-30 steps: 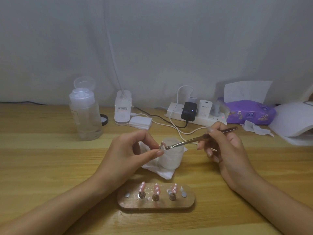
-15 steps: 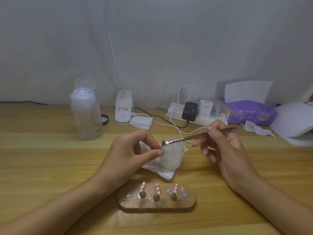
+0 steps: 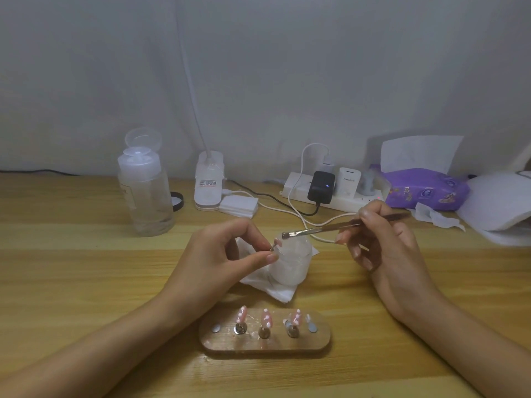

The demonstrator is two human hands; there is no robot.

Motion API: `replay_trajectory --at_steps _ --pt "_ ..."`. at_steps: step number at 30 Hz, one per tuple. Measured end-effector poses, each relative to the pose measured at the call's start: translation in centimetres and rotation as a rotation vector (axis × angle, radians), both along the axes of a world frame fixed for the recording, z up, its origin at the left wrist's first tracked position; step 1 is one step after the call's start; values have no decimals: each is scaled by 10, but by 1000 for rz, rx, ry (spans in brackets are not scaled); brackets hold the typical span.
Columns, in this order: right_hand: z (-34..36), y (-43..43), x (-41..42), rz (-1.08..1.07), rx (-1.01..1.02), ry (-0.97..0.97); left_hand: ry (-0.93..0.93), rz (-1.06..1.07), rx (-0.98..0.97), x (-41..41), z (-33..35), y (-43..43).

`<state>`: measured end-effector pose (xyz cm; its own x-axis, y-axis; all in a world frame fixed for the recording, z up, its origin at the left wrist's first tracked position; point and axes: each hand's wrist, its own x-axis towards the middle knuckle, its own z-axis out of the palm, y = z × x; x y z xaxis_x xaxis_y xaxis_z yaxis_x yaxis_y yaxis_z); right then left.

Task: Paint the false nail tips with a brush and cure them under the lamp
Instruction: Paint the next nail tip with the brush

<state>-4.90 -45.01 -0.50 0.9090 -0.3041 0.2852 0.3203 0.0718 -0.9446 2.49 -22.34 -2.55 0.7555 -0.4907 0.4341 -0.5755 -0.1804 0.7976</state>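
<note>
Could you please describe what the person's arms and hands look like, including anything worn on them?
Both forearms are bare to the frame edge, with no sleeves in view. The left hand and right hand carry no gloves, rings, watch or bracelets that I can see.

Single head-worn wide-angle view, looking forward and down across the wooden table [image 3: 71, 282], toward the back wall, hands near.

Nail stand [image 3: 265, 341] nearest on counter [image 3: 71, 271]; jar [image 3: 291, 262] behind it, on tissue [image 3: 275, 293]. Bottle [image 3: 145, 193] far left (lid up); power strip [image 3: 342, 201] behind jar; wipes pack [image 3: 425, 192] far right.
</note>
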Motion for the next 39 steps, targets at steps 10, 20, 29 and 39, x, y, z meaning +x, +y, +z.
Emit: replay_trajectory --at_steps 10,20,29,39 --pt "-2 -2 0 -5 23 9 -7 -5 -11 0 1 -1" --pt "2 3 1 -1 11 14 -41 -12 -7 0 0 -1" --pt "-1 2 1 3 8 36 -95 30 11 -1 0 -2" --pt "-1 2 2 5 -11 58 -129 41 25 -1 1 -3"
